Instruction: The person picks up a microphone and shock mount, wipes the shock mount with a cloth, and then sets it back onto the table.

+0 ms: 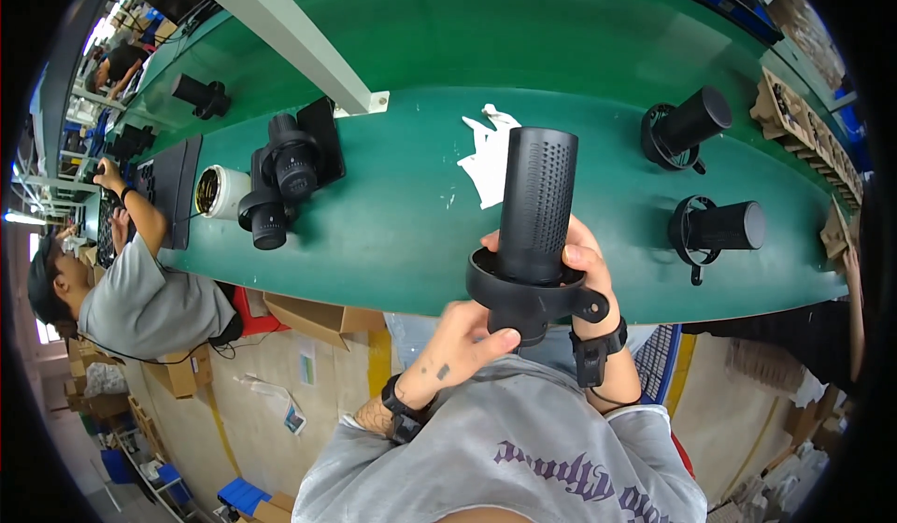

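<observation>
Both my hands hold a black microphone with a perforated cylindrical body, standing upright in a round black shock mount with a side lug. My left hand is closed around the lower part under the ring, thumb against it. My right hand grips the far right side of the ring, its thumb beside the microphone's base; some of its fingers are hidden behind. Just beyond lies a white glove on the green table.
Two similar microphones in ring mounts lie at the right. At the left several more microphones stand near a white tub. A grey post rises from the table. A co-worker sits at the left; cardboard trays line the right.
</observation>
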Demonstrator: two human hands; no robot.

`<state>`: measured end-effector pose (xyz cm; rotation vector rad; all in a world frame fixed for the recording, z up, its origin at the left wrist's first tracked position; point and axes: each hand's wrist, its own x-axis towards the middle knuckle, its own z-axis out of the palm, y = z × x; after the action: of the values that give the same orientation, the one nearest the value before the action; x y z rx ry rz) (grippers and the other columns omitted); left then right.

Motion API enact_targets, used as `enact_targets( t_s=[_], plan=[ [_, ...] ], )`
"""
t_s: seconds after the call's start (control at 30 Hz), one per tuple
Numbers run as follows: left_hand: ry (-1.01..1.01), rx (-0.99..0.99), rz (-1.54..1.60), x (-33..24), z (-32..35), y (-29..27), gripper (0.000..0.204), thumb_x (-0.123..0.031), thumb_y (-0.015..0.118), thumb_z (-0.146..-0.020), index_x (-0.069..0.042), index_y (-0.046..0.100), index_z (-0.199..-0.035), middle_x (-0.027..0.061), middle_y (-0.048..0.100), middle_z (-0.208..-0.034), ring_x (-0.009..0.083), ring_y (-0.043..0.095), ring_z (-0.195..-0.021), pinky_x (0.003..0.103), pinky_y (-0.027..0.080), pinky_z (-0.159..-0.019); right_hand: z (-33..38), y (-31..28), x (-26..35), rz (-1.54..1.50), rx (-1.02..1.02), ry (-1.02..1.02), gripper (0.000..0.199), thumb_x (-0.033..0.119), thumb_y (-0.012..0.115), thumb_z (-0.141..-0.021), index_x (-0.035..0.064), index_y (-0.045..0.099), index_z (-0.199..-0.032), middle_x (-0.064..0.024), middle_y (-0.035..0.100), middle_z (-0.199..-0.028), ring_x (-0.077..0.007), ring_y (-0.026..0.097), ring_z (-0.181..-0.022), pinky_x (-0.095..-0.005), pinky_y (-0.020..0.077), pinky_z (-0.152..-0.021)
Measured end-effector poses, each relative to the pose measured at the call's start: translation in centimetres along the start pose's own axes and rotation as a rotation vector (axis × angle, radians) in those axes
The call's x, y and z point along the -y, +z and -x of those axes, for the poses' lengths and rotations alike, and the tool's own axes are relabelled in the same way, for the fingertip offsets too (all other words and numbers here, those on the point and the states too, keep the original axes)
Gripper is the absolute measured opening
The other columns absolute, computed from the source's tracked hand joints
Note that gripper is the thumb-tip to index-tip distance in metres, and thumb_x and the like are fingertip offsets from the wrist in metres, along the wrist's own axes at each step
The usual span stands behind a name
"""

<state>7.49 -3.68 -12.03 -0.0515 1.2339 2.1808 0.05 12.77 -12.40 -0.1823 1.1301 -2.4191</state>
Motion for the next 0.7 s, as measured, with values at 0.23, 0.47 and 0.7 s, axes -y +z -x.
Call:
enact_targets(
  t_s=[0.23, 0.47, 0.7],
  plan=[
    [0.21, -0.347, -0.19, -0.7, 1.4, -2.5, 0.037, -0.006, 0.064, -0.083, 0.003, 0.053, -0.118, 0.0065, 0.063, -0.092, 0.0084, 0.059, -0.063, 0.019, 0.046, -0.053, 1.0, -1.8, -3.5, 0.192, -0.153, -0.127, 0.073, 0.033, 0.07, -0.074, -0.0038, 0.04, -0.129, -0.0192, 0.058, -0.118, -0.027, 0.057, -0.11, -0.0379, 0.0419, -0.098],
    [-0.004, -0.294, 0.638, 0.1, 2.9, -6.3, 0.032, -0.022, 0.05, -0.093, -0.005, 0.053, -0.12, 0.0041, 0.064, -0.103, 0.0013, 0.047, -0.057, 0.014, 0.036, -0.046, -1.1, -0.8, -4.6, 0.609, 0.065, -0.051, 0.069, 0.009, 0.068, -0.083, -0.0019, 0.031, -0.14, -0.0149, 0.051, -0.13, -0.023, 0.047, -0.123, -0.036, 0.0345, -0.104],
    [0.087, -0.309, 0.73, 0.7, 3.1, -7.8, 0.026, -0.03, 0.047, -0.099, -0.011, 0.055, -0.115, -0.004, 0.062, -0.101, 0.0012, 0.042, -0.057, 0.016, 0.035, -0.049, -6.3, 0.4, -2.8, 0.698, 0.196, 0.018, 0.053, 0.012, 0.066, -0.083, 0.0004, 0.047, -0.131, -0.0148, 0.061, -0.116, -0.0228, 0.057, -0.11, -0.0346, 0.0439, -0.094]
  ],
)
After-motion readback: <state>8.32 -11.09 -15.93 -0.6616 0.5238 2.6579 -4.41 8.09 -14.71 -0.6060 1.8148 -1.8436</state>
